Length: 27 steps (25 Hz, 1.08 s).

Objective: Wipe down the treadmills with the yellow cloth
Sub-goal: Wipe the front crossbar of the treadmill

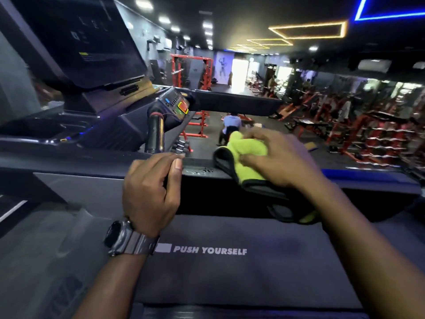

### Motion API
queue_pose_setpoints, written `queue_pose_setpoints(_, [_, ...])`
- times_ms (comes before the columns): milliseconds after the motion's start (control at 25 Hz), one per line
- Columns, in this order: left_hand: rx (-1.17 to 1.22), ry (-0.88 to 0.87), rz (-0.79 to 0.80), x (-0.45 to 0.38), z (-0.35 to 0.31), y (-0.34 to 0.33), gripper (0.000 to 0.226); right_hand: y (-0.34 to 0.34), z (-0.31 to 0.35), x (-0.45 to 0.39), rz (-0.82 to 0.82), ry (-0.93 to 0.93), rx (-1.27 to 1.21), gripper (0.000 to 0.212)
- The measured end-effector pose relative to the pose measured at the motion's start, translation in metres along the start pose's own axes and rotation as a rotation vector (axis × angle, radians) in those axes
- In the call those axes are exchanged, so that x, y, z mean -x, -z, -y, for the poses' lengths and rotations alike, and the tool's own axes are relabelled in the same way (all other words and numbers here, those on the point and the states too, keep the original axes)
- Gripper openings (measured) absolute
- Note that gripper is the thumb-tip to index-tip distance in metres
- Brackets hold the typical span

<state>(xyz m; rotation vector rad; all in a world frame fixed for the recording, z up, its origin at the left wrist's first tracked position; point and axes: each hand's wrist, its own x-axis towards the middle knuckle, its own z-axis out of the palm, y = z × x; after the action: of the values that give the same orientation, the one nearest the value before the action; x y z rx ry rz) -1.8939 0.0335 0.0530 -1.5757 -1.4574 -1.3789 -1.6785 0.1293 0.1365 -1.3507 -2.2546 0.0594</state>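
Observation:
A yellow cloth [247,149] with a black edge is bunched in my right hand [280,160], which presses it onto the top of the treadmill's dark side rail [202,171]. The cloth's lower end hangs below my right wrist. My left hand [151,192], with a watch on the wrist, grips the same rail just left of the cloth, thumb on top. The treadmill belt [230,272], printed "PUSH YOURSELF", lies below both hands. The console [76,42] and a black handlebar [156,134] with buttons rise at the upper left.
Beyond the rail the gym floor opens out. Red racks [192,70] stand at the far middle and red benches and weight machines [368,134] fill the right side. A person [231,126] crouches on the floor past the cloth.

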Motion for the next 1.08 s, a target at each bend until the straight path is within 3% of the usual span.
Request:
queue_pose_setpoints(160, [0.164,-0.061,0.301,-0.030,0.029,0.023,0.033,0.004,0.013,-0.001,-0.123,-0.375,0.105,0.044])
queue_pose_setpoints(320, [0.298,-0.046,0.498,-0.051,0.048,0.026,0.037,-0.017,0.064,0.004,-0.073,-0.311,0.036,0.044])
queue_pose_setpoints(480, [0.479,0.023,0.441,-0.048,0.057,0.026,0.035,-0.005,0.048,0.000,-0.109,-0.545,0.119,0.046])
queue_pose_setpoints(680, [0.517,-0.015,0.350,-0.039,0.054,0.027,0.026,-0.014,0.063,0.022,-0.111,-0.327,0.028,0.043])
queue_pose_setpoints(800, [0.505,0.005,0.271,-0.037,0.052,0.022,0.025,-0.002,0.053,0.014,-0.209,-0.540,0.135,0.042])
queue_pose_setpoints(880, [0.421,-0.017,0.247,-0.037,0.050,0.016,0.025,-0.019,0.076,0.000,-0.210,-0.468,0.183,0.041])
queue_pose_setpoints(1000, [0.303,-0.025,0.209,-0.035,0.045,0.013,0.023,-0.028,0.083,0.027,-0.179,-0.242,0.019,0.044])
queue_pose_setpoints(1080, [0.306,-0.017,0.201,-0.036,0.043,0.012,0.024,-0.012,0.065,0.031,-0.201,-0.370,0.066,0.043])
